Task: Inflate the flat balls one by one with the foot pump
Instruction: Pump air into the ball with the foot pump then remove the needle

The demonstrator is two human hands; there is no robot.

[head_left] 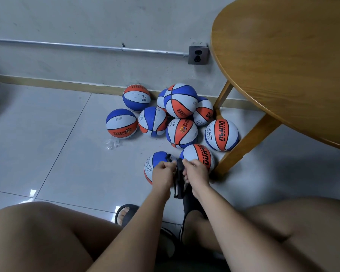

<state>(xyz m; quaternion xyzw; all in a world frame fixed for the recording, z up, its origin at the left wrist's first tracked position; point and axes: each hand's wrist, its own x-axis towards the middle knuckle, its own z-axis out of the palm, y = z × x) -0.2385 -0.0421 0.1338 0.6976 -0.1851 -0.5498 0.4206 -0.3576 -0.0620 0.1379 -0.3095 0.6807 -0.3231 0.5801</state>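
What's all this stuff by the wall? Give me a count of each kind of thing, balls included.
balls: 10
foot pump: 1
wooden table: 1
wall socket: 1
crumpled clear plastic: 1
total: 14

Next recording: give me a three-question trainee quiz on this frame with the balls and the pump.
1. True or false: the round wooden table stands right of the red, white and blue balls.
2. What lies on the grey floor tiles just left of the pile? A) crumpled clear plastic B) a towel C) a book
3. Which ball is at the pump, and what holds the hose?
Key: 1 true. 2 A. 3 The nearest ball; the left hand and right hand hold the black pump hose at it.
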